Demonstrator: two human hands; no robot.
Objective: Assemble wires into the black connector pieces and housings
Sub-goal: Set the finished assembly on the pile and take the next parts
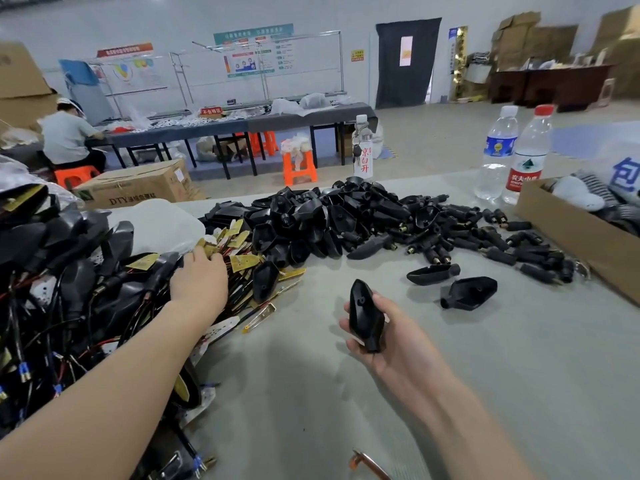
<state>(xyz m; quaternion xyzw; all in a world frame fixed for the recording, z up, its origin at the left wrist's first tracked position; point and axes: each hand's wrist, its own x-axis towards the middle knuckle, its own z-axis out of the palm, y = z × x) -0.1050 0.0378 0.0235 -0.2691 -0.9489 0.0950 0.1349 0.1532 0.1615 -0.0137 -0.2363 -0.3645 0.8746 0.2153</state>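
Table [485,393], grey, in a workshop hall: right hand [391,348] grips 1 black housing [365,317]; left hand [199,282] touches wire pile [69,306], grasp unclear.

Pale wall [311,12], grey floor [450,116], long workbench [242,125]

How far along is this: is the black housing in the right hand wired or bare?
Bare, as far as shows: no wire trails from the black housing held in the right hand.
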